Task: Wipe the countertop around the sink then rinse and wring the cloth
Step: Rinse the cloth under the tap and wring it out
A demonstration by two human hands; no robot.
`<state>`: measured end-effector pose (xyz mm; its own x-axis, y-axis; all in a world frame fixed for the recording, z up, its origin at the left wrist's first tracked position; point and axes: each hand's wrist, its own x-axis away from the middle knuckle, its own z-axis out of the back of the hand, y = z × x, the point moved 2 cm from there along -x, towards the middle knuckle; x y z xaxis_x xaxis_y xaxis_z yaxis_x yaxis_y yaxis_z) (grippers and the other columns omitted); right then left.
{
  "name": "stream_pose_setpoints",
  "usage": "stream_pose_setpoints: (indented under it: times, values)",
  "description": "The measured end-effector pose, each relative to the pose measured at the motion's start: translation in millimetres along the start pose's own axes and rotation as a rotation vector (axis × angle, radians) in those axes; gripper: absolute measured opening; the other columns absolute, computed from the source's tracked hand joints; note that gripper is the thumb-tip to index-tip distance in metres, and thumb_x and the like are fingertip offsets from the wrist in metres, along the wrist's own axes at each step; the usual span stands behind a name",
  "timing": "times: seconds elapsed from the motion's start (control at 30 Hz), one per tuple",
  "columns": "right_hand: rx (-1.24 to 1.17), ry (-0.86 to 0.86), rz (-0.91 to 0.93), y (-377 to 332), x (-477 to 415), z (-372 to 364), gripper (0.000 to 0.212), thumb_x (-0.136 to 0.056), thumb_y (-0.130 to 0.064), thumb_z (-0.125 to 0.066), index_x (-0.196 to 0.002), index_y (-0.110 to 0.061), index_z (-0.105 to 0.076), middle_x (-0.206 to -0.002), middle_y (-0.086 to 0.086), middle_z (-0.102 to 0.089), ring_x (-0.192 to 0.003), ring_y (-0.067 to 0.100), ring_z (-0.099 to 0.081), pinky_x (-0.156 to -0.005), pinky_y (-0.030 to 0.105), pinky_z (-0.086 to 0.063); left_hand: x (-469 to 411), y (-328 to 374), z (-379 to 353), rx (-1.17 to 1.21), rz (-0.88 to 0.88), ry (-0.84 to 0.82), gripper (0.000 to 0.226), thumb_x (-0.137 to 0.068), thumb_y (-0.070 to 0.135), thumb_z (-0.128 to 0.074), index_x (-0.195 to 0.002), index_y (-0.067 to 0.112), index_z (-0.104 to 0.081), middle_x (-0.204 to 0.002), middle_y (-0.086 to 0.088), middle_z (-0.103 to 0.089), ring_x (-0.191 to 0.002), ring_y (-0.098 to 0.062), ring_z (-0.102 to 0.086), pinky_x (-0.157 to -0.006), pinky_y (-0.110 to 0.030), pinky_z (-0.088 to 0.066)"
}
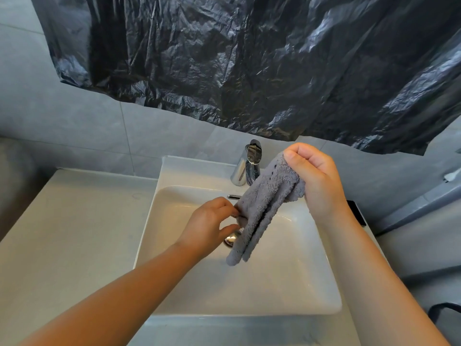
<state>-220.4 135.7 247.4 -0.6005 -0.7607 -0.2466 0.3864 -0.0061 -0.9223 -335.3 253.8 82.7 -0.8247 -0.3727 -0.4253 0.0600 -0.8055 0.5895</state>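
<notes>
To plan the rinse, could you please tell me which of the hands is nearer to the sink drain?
Left. The left hand pinches the grey cloth just over the drain; the right hand grips its top, raised beside the faucet.

Crumpled black plastic sheeting (249,58) hangs across the upper view, covering most of a wall of large pale grey tiles (74,126). At right, a small flat black object (356,212) lies near a grey ledge (424,198) that holds something small and white (451,175).
</notes>
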Motion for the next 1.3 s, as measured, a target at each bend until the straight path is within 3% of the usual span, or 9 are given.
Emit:
stream_pose_setpoints:
  times: [0.13, 0.2, 0.37, 0.53, 0.8, 0.97, 1.13, 1.2, 1.3]
  values:
    - [-0.068, 0.020, -0.030, 1.1, 2.0, 8.0, 0.021, -0.088, -0.026, -0.051, -0.070, -0.023, -0.062, -0.070, 0.004, -0.057, -0.072, 0.022, -0.052, -0.065, 0.032, -0.042, -2.8, 8.8, 0.5, -0.016, -0.133, 0.033, 0.026, -0.081, 0.031, -0.061, -0.102, 0.018, -0.068, -0.100, 0.005, -0.062, -0.089, -0.009, -0.054, -0.073, -0.017, -0.044]
    - [-0.057, 0.015, -0.034, 1.7, 2.8, 10.7, 0.021, -0.088, -0.026, -0.051, -0.071, -0.021, -0.061, -0.071, 0.005, -0.057, -0.072, 0.022, -0.052, -0.065, 0.032, -0.042, -5.3, 12.4, 0.2, -0.053, -0.213, 0.044, 0.022, -0.082, 0.030, -0.057, -0.096, 0.018, -0.070, -0.095, 0.003, -0.063, -0.086, -0.013, -0.055, -0.067, -0.022, -0.046]
    - [-0.058, 0.038, -0.036, 3.1, 4.0, 15.5, 0.019, -0.087, -0.025, -0.051, -0.073, -0.016, -0.060, -0.071, 0.005, -0.056, -0.072, 0.020, -0.051, -0.065, 0.031, -0.041, -12.8, 8.2, 5.1, -0.101, -0.231, 0.035, 0.010, -0.084, 0.028, -0.065, -0.090, 0.022, -0.070, -0.094, 0.003, -0.061, -0.083, -0.018, -0.056, -0.062, -0.027, -0.048]
    - [-0.081, 0.024, -0.055, 3.5, 6.1, 17.5, 0.019, -0.087, -0.027, -0.051, -0.074, -0.017, -0.061, -0.072, 0.004, -0.057, -0.073, 0.019, -0.053, -0.065, 0.030, -0.043, -13.4, 3.6, -1.4, -0.187, -0.240, -0.073, 0.038, -0.073, 0.023, -0.079, -0.108, 0.019, -0.065, -0.111, -0.001, -0.059, -0.096, -0.022, -0.055, -0.068, -0.035, -0.054]
    - [-0.220, 0.017, -0.063, -1.7, 3.7, 28.5, 0.027, -0.089, -0.023, -0.050, -0.065, -0.025, -0.062, -0.063, -0.005, -0.056, -0.064, 0.009, -0.054, -0.059, 0.023, -0.044, -23.9, 14.5, -8.9, -0.165, -0.429, 0.032, 0.026, -0.081, 0.028, -0.070, -0.104, 0.020, -0.059, -0.099, -0.002, -0.055, -0.085, -0.022, -0.049, -0.060, -0.033, -0.047]
    - [-0.301, 0.042, -0.096, 4.1, 0.1, 40.7, 0.020, -0.090, -0.021, -0.051, -0.072, -0.011, -0.051, -0.067, 0.003, -0.048, -0.064, 0.012, -0.051, -0.058, 0.024, -0.043, -29.6, 24.4, -7.8, -0.162, -0.449, 0.097, 0.008, -0.087, 0.024, -0.064, -0.086, 0.018, -0.069, -0.087, -0.003, -0.057, -0.077, -0.022, -0.048, -0.054, -0.031, -0.042]
    - [-0.122, 0.123, -0.103, 14.3, -1.6, 51.3, 0.029, -0.095, -0.016, -0.049, -0.067, -0.017, -0.059, -0.065, 0.000, -0.055, -0.063, 0.012, -0.053, -0.058, 0.024, -0.044, -30.8, 24.2, 6.3, -0.038, -0.304, 0.045, 0.004, -0.085, 0.018, -0.063, -0.086, 0.016, -0.067, -0.091, 0.001, -0.060, -0.085, -0.014, -0.052, -0.073, -0.027, -0.046]
    - [0.073, 0.198, -0.071, 21.4, -2.0, 56.4, 0.024, -0.091, -0.021, -0.053, -0.069, -0.014, -0.060, -0.068, 0.002, -0.057, -0.067, 0.012, -0.053, -0.060, 0.025, -0.044, -25.8, 28.5, 16.0, 0.164, -0.099, 0.054, 0.003, -0.082, 0.014, -0.064, -0.083, 0.016, -0.065, -0.091, 0.005, -0.065, -0.089, -0.008, -0.058, -0.080, -0.026, -0.050]
    - [0.498, 0.316, -0.039, 40.4, 0.6, 69.0, 0.025, -0.092, -0.019, -0.055, -0.072, -0.006, -0.061, -0.069, 0.008, -0.059, -0.067, 0.018, -0.051, -0.059, 0.031, -0.041, -20.5, 34.4, 26.5, 0.620, 0.313, 0.068, 0.010, -0.077, 0.007, -0.066, -0.071, 0.014, -0.064, -0.078, -0.002, -0.069, -0.078, -0.014, -0.066, -0.079, -0.037, -0.056]
